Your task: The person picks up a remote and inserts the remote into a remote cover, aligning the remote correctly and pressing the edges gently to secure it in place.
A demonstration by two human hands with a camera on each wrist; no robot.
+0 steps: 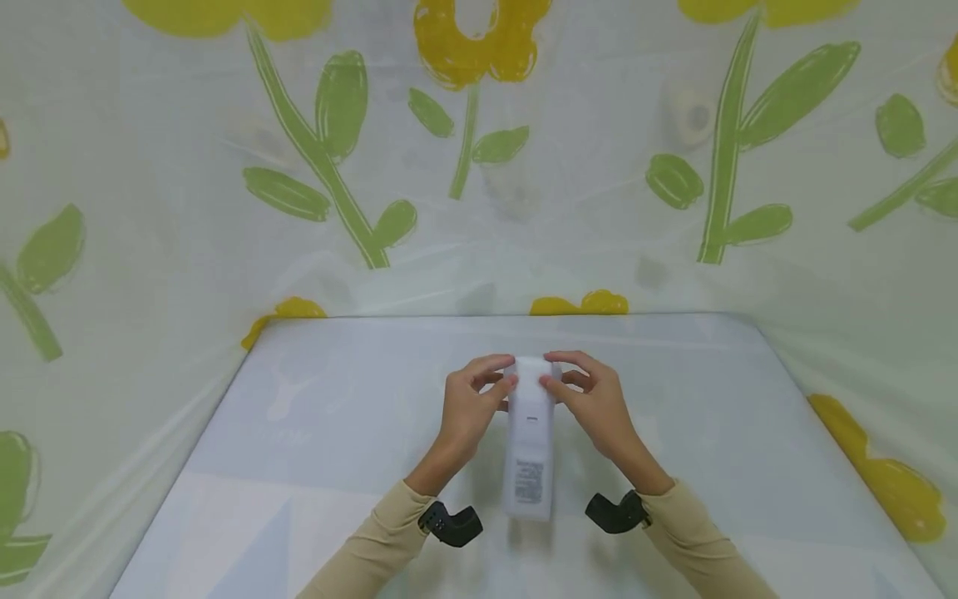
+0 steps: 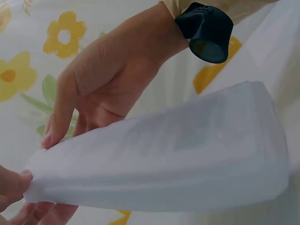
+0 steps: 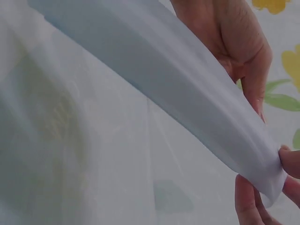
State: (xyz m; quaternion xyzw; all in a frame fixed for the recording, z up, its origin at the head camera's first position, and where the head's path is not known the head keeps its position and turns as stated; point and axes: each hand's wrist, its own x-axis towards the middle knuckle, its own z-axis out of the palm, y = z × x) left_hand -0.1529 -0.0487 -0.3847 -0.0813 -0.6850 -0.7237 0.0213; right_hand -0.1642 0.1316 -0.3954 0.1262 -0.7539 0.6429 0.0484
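Observation:
A long white packet with a small printed label stretches toward me in the head view. At its far end, my left hand pinches the left side, thumb on top and fingers curled along the edge. Opposite, my right hand grips the right side of the same end, its thumb also on top. In the left wrist view the packet looks soft-edged, and its near end juts out free. The right wrist view shows the packet's plain side; some fingertips are hidden behind it.
Beneath the hands lies a pale table. A white sheet printed with yellow flowers and green leaves hangs behind it and at its sides. Dark wrist cameras sit on both wrists, close to the packet's near end.

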